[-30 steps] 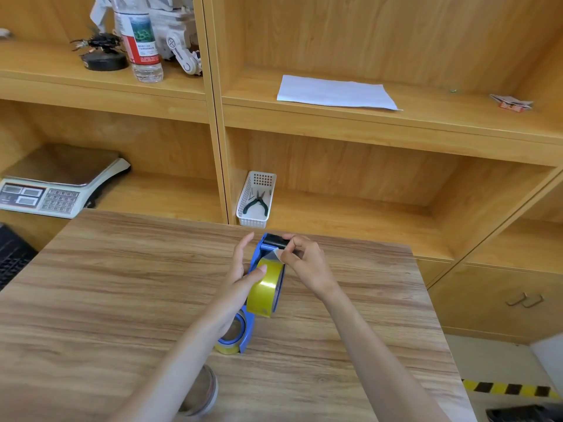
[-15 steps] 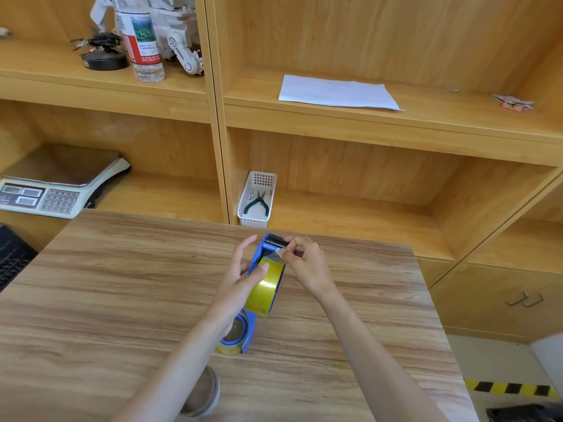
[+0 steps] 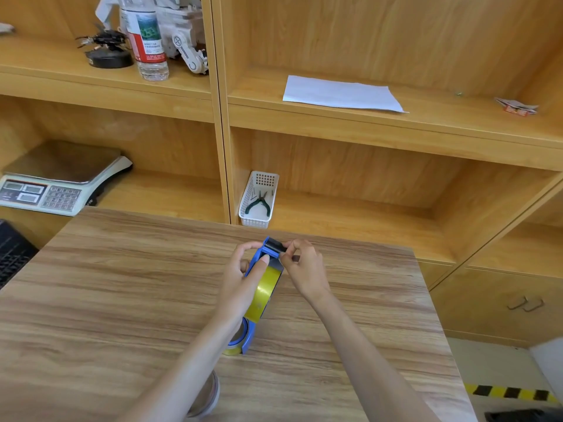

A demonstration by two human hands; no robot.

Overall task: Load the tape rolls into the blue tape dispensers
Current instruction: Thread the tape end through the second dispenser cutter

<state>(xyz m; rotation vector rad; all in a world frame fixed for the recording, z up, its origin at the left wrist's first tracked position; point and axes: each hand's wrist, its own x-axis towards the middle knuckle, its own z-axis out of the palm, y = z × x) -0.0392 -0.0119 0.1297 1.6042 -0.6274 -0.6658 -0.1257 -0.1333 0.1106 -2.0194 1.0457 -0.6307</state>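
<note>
A blue tape dispenser [image 3: 264,251] with a yellow tape roll [image 3: 262,293] in it is held above the wooden table [image 3: 122,287]. My left hand [image 3: 240,278] grips its left side, thumb on the roll's top. My right hand [image 3: 303,268] pinches at the black roller [image 3: 274,245] on the dispenser's far end, seemingly on the tape's loose end. A second blue dispenser [image 3: 246,338] with yellowish tape lies on the table under my left wrist, partly hidden. A clear tape roll [image 3: 207,397] lies near the front edge, half hidden by my left forearm.
Wooden shelves stand behind the table. A white basket [image 3: 257,197] with pliers sits on the low shelf just beyond the table's far edge. A weighing scale [image 3: 58,181] is at the left. A paper sheet [image 3: 341,94] and a bottle [image 3: 146,41] are on the upper shelf.
Both hands stay on the dispenser. My left thumb has shifted up along the roll toward the roller, and my right fingers have closed tighter at the roller end.
</note>
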